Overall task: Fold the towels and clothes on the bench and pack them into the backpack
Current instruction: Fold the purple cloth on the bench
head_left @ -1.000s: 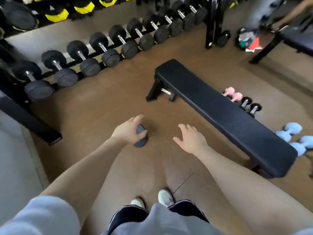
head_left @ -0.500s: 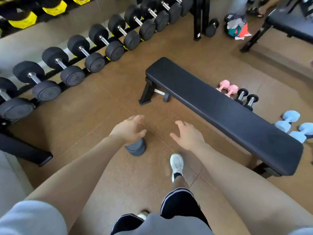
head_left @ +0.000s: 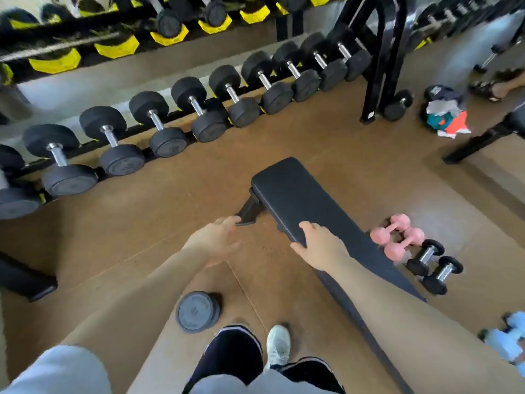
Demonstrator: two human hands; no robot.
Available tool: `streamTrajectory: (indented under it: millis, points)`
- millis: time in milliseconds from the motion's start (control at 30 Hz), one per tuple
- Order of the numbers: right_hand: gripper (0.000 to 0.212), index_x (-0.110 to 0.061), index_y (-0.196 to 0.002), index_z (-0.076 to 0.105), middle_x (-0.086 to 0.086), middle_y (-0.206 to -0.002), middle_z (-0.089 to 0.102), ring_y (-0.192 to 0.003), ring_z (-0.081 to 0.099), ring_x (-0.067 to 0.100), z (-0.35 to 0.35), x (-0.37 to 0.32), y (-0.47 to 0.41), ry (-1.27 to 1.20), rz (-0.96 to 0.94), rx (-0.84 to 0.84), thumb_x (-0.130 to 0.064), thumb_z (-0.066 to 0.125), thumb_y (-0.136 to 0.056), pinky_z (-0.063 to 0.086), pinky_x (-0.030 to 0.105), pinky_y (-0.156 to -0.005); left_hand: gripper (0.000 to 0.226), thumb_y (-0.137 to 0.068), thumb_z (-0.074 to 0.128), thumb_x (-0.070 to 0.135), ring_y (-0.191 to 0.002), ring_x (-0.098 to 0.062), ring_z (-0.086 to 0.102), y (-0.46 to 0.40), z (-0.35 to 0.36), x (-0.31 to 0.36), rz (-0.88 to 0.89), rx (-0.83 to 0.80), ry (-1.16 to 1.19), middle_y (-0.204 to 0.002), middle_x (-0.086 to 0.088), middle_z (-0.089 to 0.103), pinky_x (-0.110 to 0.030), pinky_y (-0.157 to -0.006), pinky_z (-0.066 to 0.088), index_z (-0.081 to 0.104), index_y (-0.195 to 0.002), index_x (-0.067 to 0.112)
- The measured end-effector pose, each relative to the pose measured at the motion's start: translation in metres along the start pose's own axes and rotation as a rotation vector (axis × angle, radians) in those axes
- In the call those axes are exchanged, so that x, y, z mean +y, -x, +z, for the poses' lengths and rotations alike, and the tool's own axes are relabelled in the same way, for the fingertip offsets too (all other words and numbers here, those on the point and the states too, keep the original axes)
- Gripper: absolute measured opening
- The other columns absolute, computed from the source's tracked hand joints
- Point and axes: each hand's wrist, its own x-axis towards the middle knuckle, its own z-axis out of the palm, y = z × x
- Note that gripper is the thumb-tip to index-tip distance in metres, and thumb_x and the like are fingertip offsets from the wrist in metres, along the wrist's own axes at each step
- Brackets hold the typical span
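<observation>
Bench [head_left: 306, 203] lengthwise, upper-left to lower-right.

There is one view only, from a camera on the person's head. It looks forward and down at the floor from high up. The bench [head_left: 298, 200] runs from the middle toward 5 o'clock, close below. The dumbbell rack [head_left: 170, 115] is farther off, from 9 to 1 o'clock.

- Wore a light grey short-sleeved top [head_left: 56, 371], arms bare.
- Wore dark shorts [head_left: 233, 354] with white-edged hems.
- Wore a white laced sneaker [head_left: 278, 346].
</observation>
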Motion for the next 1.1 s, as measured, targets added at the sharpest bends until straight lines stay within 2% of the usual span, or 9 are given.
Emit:
streamTrajectory:
  millis: [100,200,333,567,667,767,867,967,1100]
  points:
    - [0.056,-0.018,-0.141,0.03,0.002,-0.138,0.046,-0.123,0.046,0.023,-0.019,-0.012,-0.05,0.026,-0.084,-0.048,-0.045,0.044,-0.094,0.049,0.036,-0.088,0.059,-0.09,0.05,0.036,-0.107,-0.019,0.056,-0.025,-0.033,-0.019,-0.08,0.061,0.016,-0.139,0.002,0.044,-0.032,-0.089,0.047,0.026,-0.143,0.028]
    - [0.058,-0.019,-0.14,0.032,0.003,-0.137,0.047,-0.125,0.045,0.023,-0.032,-0.034,-0.1,0.068,-0.186,-0.07,-0.05,0.044,-0.092,0.048,0.037,-0.092,0.056,-0.091,0.051,0.034,-0.095,-0.015,0.057,-0.05,-0.067,-0.043,-0.12,0.141,0.048,-0.132,0.004,0.049,-0.03,-0.083,0.047,0.028,-0.141,0.027]
    - [0.057,-0.019,-0.14,0.032,0.004,-0.134,0.048,-0.123,0.045,0.023,-0.044,-0.061,-0.178,0.08,-0.224,-0.066,-0.049,0.044,-0.093,0.047,0.037,-0.088,0.054,-0.091,0.049,0.035,-0.093,-0.014,0.055,-0.102,-0.104,-0.087,-0.157,0.174,0.046,-0.128,0.007,0.051,-0.031,-0.081,0.047,0.027,-0.141,0.03]
    - [0.059,-0.014,-0.143,0.028,0.008,-0.135,0.047,-0.116,0.049,0.026,-0.086,-0.102,-0.346,-0.168,0.056,-0.098,-0.042,0.046,-0.094,0.049,0.039,-0.087,0.058,-0.091,0.047,0.036,-0.107,-0.017,0.055,-0.265,-0.214,-0.17,-0.009,0.076,-0.074,-0.133,0.006,0.049,-0.031,-0.089,0.046,0.023,-0.143,0.027]
    - [0.061,-0.015,-0.144,0.026,0.01,-0.133,0.048,-0.115,0.052,0.027,-0.111,-0.129,-0.407,-0.291,0.158,-0.104,-0.043,0.047,-0.094,0.049,0.042,-0.091,0.058,-0.092,0.047,0.034,-0.105,-0.016,0.054,-0.324,-0.265,-0.185,0.072,0.016,-0.067,-0.133,0.003,0.048,-0.028,-0.085,0.043,0.024,-0.144,0.024]
    - [0.06,-0.018,-0.143,0.026,0.008,-0.135,0.046,-0.116,0.051,0.027,-0.134,-0.139,-0.444,-0.356,0.236,-0.079,-0.044,0.047,-0.094,0.05,0.044,-0.091,0.058,-0.091,0.049,0.034,-0.094,-0.01,0.052,-0.376,-0.3,-0.182,0.161,-0.074,-0.045,-0.132,0.005,0.048,-0.027,-0.082,0.045,0.025,-0.144,0.024]
    - [0.056,-0.019,-0.141,0.03,0.005,-0.134,0.049,-0.117,0.05,0.025,-0.148,-0.132,-0.464,-0.352,0.287,-0.055,-0.043,0.046,-0.094,0.049,0.042,-0.091,0.058,-0.09,0.05,0.035,-0.094,-0.013,0.056,-0.428,-0.318,-0.174,0.227,-0.139,-0.045,-0.129,0.005,0.05,-0.033,-0.086,0.048,0.027,-0.143,0.025]
    - [0.05,-0.019,-0.138,0.037,0.003,-0.133,0.05,-0.114,0.053,0.023,-0.156,-0.115,-0.478,-0.36,0.33,0.023,-0.042,0.046,-0.095,0.049,0.037,-0.092,0.058,-0.09,0.052,0.034,-0.092,-0.013,0.057,-0.475,-0.324,-0.158,0.289,-0.203,-0.028,-0.126,0.005,0.052,-0.03,-0.084,0.048,0.029,-0.142,0.024]
    - [0.051,-0.02,-0.139,0.035,0.003,-0.136,0.048,-0.118,0.051,0.024,-0.169,-0.081,-0.507,-0.371,0.425,0.023,-0.042,0.046,-0.094,0.049,0.038,-0.092,0.058,-0.089,0.053,0.034,-0.089,-0.013,0.057,-0.542,-0.324,-0.123,0.405,-0.272,-0.116,-0.123,0.007,0.052,-0.029,-0.081,0.047,0.03,-0.141,0.026]
